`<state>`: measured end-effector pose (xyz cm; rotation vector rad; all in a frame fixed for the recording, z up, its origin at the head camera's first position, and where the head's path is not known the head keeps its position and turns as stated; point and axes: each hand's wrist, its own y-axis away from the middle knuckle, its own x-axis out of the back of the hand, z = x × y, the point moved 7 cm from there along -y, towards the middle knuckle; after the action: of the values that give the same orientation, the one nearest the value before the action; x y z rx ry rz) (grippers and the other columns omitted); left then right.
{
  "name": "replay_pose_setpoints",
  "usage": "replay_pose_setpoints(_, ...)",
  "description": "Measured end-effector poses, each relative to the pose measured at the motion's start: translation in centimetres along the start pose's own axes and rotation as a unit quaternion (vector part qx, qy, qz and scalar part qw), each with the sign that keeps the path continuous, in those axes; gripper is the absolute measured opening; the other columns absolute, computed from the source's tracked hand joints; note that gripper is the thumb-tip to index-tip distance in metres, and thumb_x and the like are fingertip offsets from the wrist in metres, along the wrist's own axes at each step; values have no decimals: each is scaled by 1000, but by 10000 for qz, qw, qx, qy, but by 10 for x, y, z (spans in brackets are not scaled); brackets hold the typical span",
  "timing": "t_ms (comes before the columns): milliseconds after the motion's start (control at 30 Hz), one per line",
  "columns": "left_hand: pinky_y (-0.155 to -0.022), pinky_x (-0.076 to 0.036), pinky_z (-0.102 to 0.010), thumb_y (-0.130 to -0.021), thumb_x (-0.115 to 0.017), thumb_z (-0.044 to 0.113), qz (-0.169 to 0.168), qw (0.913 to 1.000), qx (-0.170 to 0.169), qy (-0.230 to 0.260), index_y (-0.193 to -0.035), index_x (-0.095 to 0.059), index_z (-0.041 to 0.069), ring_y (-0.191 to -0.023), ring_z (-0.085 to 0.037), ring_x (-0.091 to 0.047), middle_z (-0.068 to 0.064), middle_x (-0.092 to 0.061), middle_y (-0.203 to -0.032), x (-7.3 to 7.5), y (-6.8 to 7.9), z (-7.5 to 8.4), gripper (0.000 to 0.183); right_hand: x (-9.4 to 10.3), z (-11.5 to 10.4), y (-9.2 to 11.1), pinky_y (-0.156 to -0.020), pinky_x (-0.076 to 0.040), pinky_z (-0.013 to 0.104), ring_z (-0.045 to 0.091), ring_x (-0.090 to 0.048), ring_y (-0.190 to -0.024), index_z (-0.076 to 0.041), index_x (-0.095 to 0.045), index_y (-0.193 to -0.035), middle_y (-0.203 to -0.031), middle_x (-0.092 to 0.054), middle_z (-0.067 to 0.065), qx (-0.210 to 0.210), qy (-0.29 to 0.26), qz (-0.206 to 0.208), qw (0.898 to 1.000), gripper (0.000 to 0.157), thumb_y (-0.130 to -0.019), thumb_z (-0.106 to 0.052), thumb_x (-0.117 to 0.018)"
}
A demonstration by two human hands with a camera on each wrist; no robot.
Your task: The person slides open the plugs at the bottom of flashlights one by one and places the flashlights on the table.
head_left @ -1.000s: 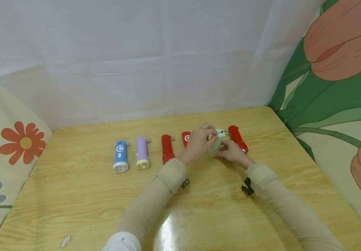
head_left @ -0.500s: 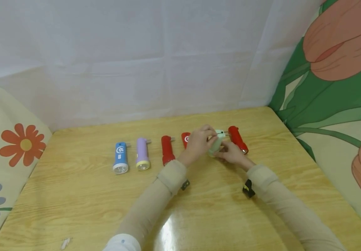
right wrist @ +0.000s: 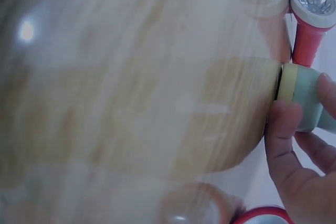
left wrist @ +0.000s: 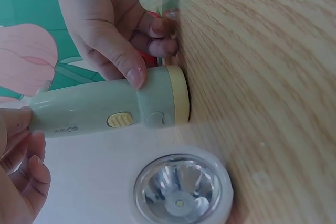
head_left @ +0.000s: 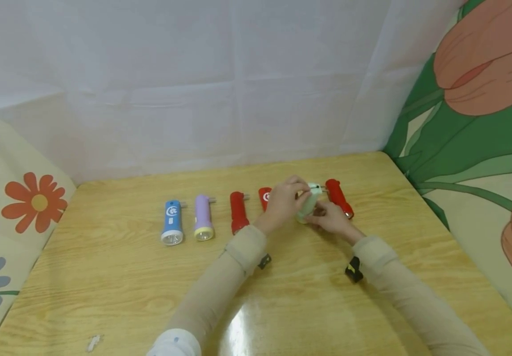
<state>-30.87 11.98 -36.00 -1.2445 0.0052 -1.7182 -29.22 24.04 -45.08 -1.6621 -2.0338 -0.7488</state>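
Observation:
A pale green flashlight [head_left: 311, 201] with a yellow rim stands on its lens end on the table, metal plug prongs [head_left: 322, 188] sticking out sideways near its top. My left hand [head_left: 282, 201] pinches its top end. Lower down, my right hand [head_left: 332, 217] holds the head; in the left wrist view the right thumb presses the body [left wrist: 89, 106] just above the yellow rim. A yellow ridged switch [left wrist: 119, 119] faces the left wrist camera. Left of it, a red flashlight with a white logo [head_left: 265, 195] is partly hidden by my left hand.
To the left, a blue flashlight [head_left: 172, 222], a purple one [head_left: 202, 216] and a red one [head_left: 237, 210] stand in a row on the wooden table [head_left: 140, 287]. Another red flashlight [head_left: 338, 198] is close to the right hand. A white cloth [head_left: 149, 99] hangs behind.
Both hands keep their hold on the green flashlight in nearly the same place. The whole view shifts slightly; the other flashlights stay put.

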Motion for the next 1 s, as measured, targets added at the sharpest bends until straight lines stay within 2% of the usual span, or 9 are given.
replay_pose_setpoints(167, -57, -40, -9, -86, -64, 18, -4, 9999, 13, 121, -90, -71, 8, -73, -7, -57, 0, -63, -96, -1, 0, 0, 13, 3, -3, 3, -65, -52, 35, 26, -62, -81, 1, -55, -119, -103, -63, 19, 161, 283, 231, 9992, 44, -84, -24, -65)
replay_pose_setpoints(300, -57, -40, -9, -86, -64, 19, -42, 10000, 3, 68, -89, -71, 8, -71, -6, -56, 1, -63, -96, -2, 0, 0, 13, 5, -3, 4, -69, -52, 39, 32, -61, -89, 3, -58, -115, -103, -63, 20, 290, 458, 328, 9980, 42, -84, -23, -66)
replay_pose_setpoints(567, -58, -41, -9, -86, -64, 20, -57, 10000, 77, -23, -90, -71, 9, -73, -6, -58, 1, -64, -98, -1, -1, -2, 14, 5, -3, 5, -59, -51, 29, 27, -61, -82, 5, -59, -112, -99, -64, 19, 300, 431, 325, 9981, 40, -84, -22, -66)
replay_pose_setpoints(700, -60, -41, -8, -86, -64, 21, -90, 9997, 224, -91, -92, -71, 9, -74, -6, -59, 1, -65, -100, 0, -2, -5, 15, 6, -4, 7, -60, -50, 29, 22, -60, -77, 4, -60, -112, -95, -65, 17, 243, 435, 368, 9981, 40, -84, -24, -66)
replay_pose_setpoints(867, -59, -41, -7, -86, -63, 22, -221, 9988, 433, -59, -93, -70, 9, -72, -5, -57, 1, -64, -102, 0, -3, -10, 16, 8, -6, 10, -72, -50, 39, 29, -60, -90, 5, -59, -115, -103, -64, 20, 287, 517, 442, 9973, 44, -84, -26, -66)
replay_pose_setpoints(1000, -59, -42, -8, -86, -63, 21, -162, 9988, 459, 50, -94, -70, 8, -72, -6, -57, -1, -64, -102, 2, -4, -12, 16, 8, -9, 11, -80, -48, 45, 34, -57, -99, 7, -56, -117, -110, -61, 23, 405, 468, 403, 9973, 45, -86, -24, -64)
